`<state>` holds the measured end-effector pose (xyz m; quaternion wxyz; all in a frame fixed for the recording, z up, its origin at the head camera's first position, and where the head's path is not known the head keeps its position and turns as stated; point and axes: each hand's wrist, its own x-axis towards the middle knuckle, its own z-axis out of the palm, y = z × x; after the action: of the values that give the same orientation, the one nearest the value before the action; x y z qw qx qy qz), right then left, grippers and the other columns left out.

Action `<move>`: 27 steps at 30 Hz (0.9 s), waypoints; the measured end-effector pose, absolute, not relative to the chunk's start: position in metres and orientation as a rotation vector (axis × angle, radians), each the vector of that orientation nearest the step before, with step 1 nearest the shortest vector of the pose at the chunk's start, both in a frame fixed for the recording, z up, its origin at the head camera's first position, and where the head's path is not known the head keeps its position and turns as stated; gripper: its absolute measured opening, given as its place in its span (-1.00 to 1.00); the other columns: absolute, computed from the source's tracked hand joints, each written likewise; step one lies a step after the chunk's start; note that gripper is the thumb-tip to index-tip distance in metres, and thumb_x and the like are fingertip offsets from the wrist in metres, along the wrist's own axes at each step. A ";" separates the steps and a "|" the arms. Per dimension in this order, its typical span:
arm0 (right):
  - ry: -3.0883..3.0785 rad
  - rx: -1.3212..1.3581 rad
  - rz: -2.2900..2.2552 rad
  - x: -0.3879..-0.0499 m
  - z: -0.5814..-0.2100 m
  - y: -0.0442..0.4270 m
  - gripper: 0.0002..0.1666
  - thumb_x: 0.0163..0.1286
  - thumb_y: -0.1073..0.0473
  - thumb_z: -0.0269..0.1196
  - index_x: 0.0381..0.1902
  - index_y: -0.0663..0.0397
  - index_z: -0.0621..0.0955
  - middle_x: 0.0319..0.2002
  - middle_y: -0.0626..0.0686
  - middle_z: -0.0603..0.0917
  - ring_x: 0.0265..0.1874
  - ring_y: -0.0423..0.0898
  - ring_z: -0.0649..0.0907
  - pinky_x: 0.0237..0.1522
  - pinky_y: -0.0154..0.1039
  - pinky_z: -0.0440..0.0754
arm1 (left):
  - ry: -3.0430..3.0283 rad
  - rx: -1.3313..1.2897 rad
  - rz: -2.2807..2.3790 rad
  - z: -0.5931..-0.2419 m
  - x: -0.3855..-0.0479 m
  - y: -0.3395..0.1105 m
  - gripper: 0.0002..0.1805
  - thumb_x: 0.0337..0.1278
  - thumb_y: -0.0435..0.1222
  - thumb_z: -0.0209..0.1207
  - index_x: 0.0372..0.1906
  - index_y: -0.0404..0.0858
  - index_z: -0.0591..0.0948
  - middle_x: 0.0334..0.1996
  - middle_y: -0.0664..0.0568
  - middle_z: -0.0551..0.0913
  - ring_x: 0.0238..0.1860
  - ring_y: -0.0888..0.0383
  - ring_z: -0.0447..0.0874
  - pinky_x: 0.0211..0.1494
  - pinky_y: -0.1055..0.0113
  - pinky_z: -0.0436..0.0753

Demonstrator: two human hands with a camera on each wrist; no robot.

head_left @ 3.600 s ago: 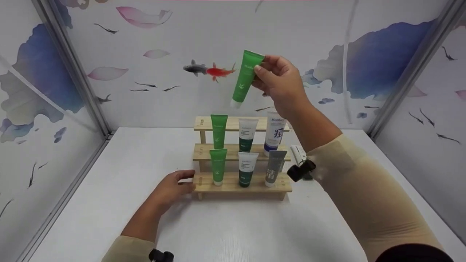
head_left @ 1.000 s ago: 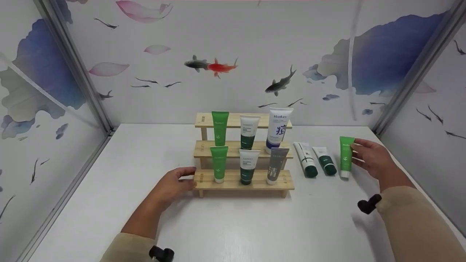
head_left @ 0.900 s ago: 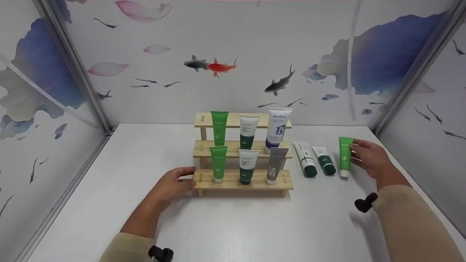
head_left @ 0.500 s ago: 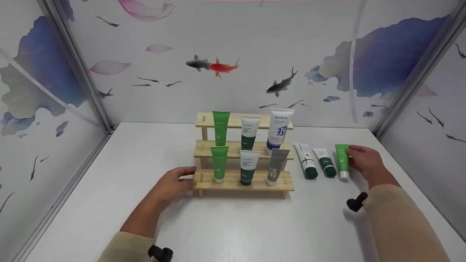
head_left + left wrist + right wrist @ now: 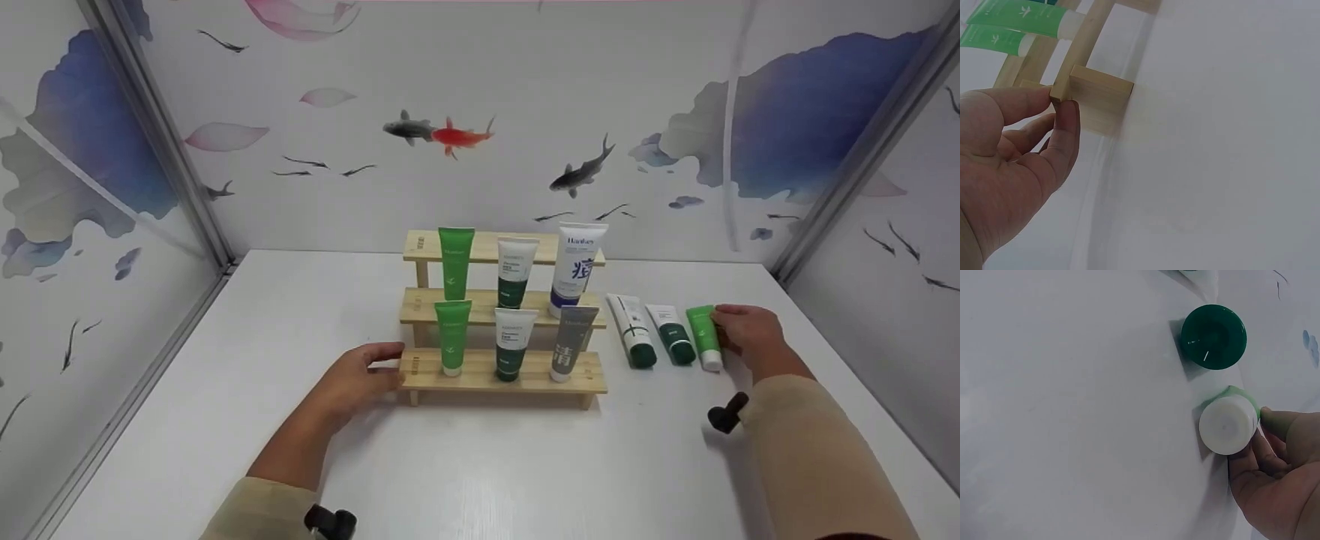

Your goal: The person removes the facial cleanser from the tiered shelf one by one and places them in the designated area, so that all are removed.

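Observation:
My left hand (image 5: pixel 362 382) pinches the left end of the lowest shelf of a wooden display rack (image 5: pixel 478 377); the left wrist view shows the thumb above the board (image 5: pixel 1062 84) and fingers beneath. My right hand (image 5: pixel 752 335) holds the upper right edge of a green squeeze tube (image 5: pixel 704 336), which lies on the table with its white cap (image 5: pixel 1227 425) toward me. Beside it lie a white tube with a dark green lower part (image 5: pixel 671 334) and a longer white tube with a green cap (image 5: pixel 631 331).
On the rack stand two green tubes (image 5: pixel 455 262) (image 5: pixel 452 337), two white-and-green tubes (image 5: pixel 517 271) (image 5: pixel 514 343), a white-and-blue tube (image 5: pixel 577 266) and a grey tube (image 5: pixel 573 341). Painted panels (image 5: pixel 315 202) enclose the white table (image 5: pixel 480 465) at the back and sides.
The green tube went from the air above the rack down to the table at right, then shifted left beside the other lying tubes. My left hand has stayed at the rack.

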<state>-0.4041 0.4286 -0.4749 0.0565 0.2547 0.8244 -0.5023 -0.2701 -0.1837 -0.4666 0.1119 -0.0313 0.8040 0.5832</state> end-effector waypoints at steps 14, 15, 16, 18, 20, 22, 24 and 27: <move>2.451 0.763 -1.584 -0.399 -0.476 0.435 -0.33 0.74 -0.01 0.03 0.70 -0.03 0.27 0.67 0.18 0.30 0.41 -0.02 0.52 0.11 -0.35 0.58 | 2.388 -0.092 1.685 -0.466 -0.269 -0.183 -0.37 0.37 -0.35 0.30 0.51 -0.22 0.52 0.55 -0.10 0.49 0.44 -0.09 0.60 0.33 0.12 0.70; 2.439 0.772 -1.601 -0.398 -0.476 0.435 -0.32 0.74 -0.01 0.03 0.70 -0.04 0.27 0.67 0.16 0.31 0.40 -0.05 0.52 0.10 -0.35 0.58 | 2.389 -0.095 1.686 -0.466 -0.269 -0.182 -0.38 0.37 -0.35 0.30 0.51 -0.22 0.52 0.55 -0.10 0.50 0.43 -0.09 0.61 0.32 0.12 0.70; 2.426 0.781 -1.618 -0.396 -0.476 0.436 -0.32 0.74 -0.02 0.03 0.70 -0.06 0.27 0.67 0.15 0.32 0.40 -0.07 0.53 0.10 -0.36 0.58 | 2.393 -0.099 1.682 -0.466 -0.269 -0.182 -0.38 0.37 -0.35 0.30 0.51 -0.22 0.52 0.54 -0.10 0.50 0.42 -0.08 0.61 0.32 0.12 0.70; 2.399 0.800 -1.659 -0.394 -0.477 0.437 -0.32 0.73 -0.03 0.04 0.70 -0.08 0.27 0.68 0.12 0.32 0.40 -0.10 0.54 0.12 -0.35 0.59 | 2.403 -0.106 1.669 -0.467 -0.270 -0.181 -0.38 0.38 -0.35 0.29 0.51 -0.21 0.53 0.54 -0.09 0.51 0.41 -0.06 0.62 0.30 0.14 0.71; 2.378 0.808 -1.694 -0.390 -0.477 0.437 -0.31 0.73 -0.04 0.04 0.70 -0.09 0.26 0.68 0.10 0.31 0.40 -0.13 0.54 0.15 -0.35 0.59 | 2.410 -0.112 1.661 -0.467 -0.271 -0.181 -0.39 0.38 -0.34 0.29 0.51 -0.20 0.53 0.54 -0.08 0.51 0.41 -0.06 0.62 0.30 0.15 0.71; 2.365 0.808 -1.718 -0.386 -0.476 0.437 -0.30 0.73 -0.05 0.05 0.71 -0.09 0.25 0.68 0.08 0.32 0.37 -0.16 0.55 0.16 -0.36 0.60 | 2.414 -0.113 1.655 -0.467 -0.271 -0.181 -0.39 0.38 -0.34 0.29 0.51 -0.19 0.53 0.54 -0.07 0.51 0.41 -0.06 0.62 0.30 0.14 0.71; 2.365 0.808 -1.744 -0.382 -0.475 0.437 -0.29 0.71 -0.06 0.08 0.70 -0.09 0.26 0.63 0.06 0.41 0.29 -0.20 0.60 0.12 -0.38 0.62 | 2.410 -0.115 1.660 -0.467 -0.271 -0.181 -0.39 0.38 -0.34 0.29 0.51 -0.20 0.53 0.54 -0.07 0.51 0.41 -0.06 0.62 0.31 0.13 0.71; 2.350 0.816 -1.822 -0.376 -0.473 0.435 -0.28 0.68 -0.06 0.15 0.68 -0.08 0.31 0.35 -0.01 0.62 0.11 -0.27 0.63 0.03 -0.42 0.67 | 2.402 -0.109 1.670 -0.466 -0.270 -0.181 -0.38 0.37 -0.35 0.29 0.51 -0.21 0.53 0.54 -0.09 0.50 0.42 -0.07 0.61 0.32 0.12 0.70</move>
<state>-0.3756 0.4353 -0.4726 0.0292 0.2644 0.7618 -0.5906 -0.2697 -0.1812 -0.4664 0.1071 -0.0369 0.8158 0.5672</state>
